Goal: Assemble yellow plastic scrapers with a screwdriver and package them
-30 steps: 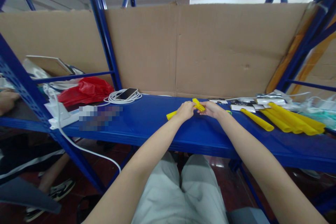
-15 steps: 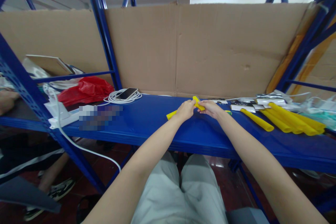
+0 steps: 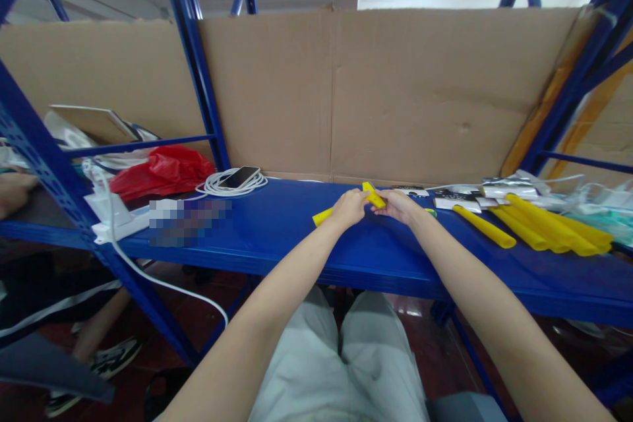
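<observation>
Over the blue shelf top [image 3: 287,217], my two hands meet around a short yellow piece [image 3: 372,195], perhaps plastic; its exact kind is unclear. My right hand [image 3: 398,205] pinches it between thumb and fingers. Closed fingers of my left hand [image 3: 350,206] touch its left side. Another yellow end [image 3: 322,216] sticks out beyond my left wrist, and I cannot tell whether it joins the piece between my hands. A small green-and-yellow object [image 3: 430,212] lies just right of my right wrist, partly hidden.
Yellow tubes [image 3: 487,227] lie to the right, near flat white-and-black packets [image 3: 457,201]. Leftward are a phone [image 3: 241,177] on a coiled white cable [image 3: 210,184], a red bag [image 3: 173,170] and a white stand [image 3: 111,208]. Cardboard [image 3: 277,99] backs the shelf. Another person's hand [image 3: 17,192] shows far left.
Hardly anything differs. The yellow piece between my hands has turned slightly, showing more of its flat face; both hands stay in place.
</observation>
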A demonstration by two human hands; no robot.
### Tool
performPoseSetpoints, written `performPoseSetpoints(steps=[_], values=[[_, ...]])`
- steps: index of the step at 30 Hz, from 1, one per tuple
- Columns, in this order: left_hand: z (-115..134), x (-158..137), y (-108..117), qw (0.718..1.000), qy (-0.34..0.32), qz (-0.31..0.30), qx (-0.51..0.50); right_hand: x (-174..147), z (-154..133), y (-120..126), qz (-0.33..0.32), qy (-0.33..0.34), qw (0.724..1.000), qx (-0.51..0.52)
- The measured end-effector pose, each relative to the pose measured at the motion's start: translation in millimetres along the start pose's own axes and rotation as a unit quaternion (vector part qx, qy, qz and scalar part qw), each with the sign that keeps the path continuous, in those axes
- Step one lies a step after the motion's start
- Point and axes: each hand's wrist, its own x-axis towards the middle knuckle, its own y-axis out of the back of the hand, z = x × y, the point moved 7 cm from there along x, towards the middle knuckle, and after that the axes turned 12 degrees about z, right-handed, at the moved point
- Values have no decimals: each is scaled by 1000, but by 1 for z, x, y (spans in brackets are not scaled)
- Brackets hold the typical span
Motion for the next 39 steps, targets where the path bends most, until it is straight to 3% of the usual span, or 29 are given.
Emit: performPoseSetpoints(steps=[24, 39], values=[[-4, -6, -3, 996, 18, -84, 33, 1, 6, -1, 19, 9, 999, -45], [-6, -6, -1, 996, 26, -82, 26, -1, 6, -3, -12, -8, 999, -39]])
